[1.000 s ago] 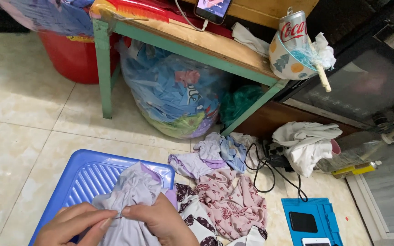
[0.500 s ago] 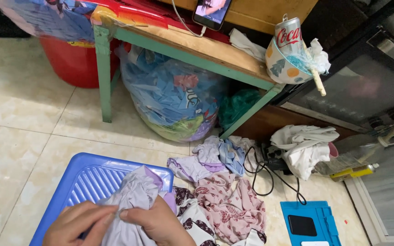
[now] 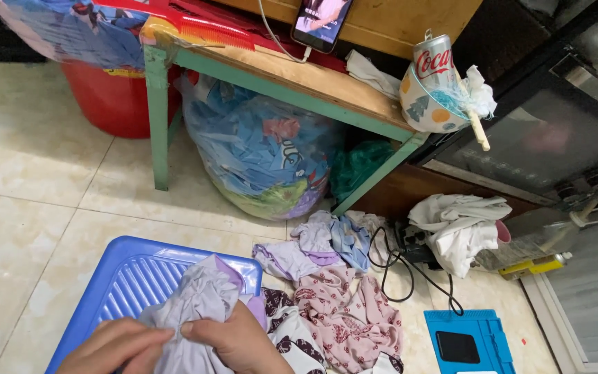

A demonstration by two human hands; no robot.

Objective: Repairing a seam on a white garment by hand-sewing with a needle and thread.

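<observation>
At the bottom of the head view, my left hand [image 3: 115, 346] and my right hand [image 3: 237, 343] both pinch a crumpled pale lilac-grey garment [image 3: 198, 294]. The cloth lies bunched on a blue ribbed plastic tray [image 3: 122, 277] on the tiled floor. My fingertips meet at the garment's lower middle, thumbs pressed into the fabric. Just right of my right hand lies a dark patterned cloth [image 3: 292, 332] and a pink printed garment [image 3: 347, 318].
More small clothes [image 3: 320, 242] are heaped beyond the tray. A green-legged wooden table [image 3: 278, 76] stands over a clear bag of fabric [image 3: 264, 156], beside a red tub [image 3: 115, 100]. A black cable [image 3: 396, 270], white cloth [image 3: 458, 225] and blue mat [image 3: 468, 343] lie at right.
The view has shifted slightly. My hands stay on the garment, with fingers regripping the fabric a little; the cloth remains on the tray.
</observation>
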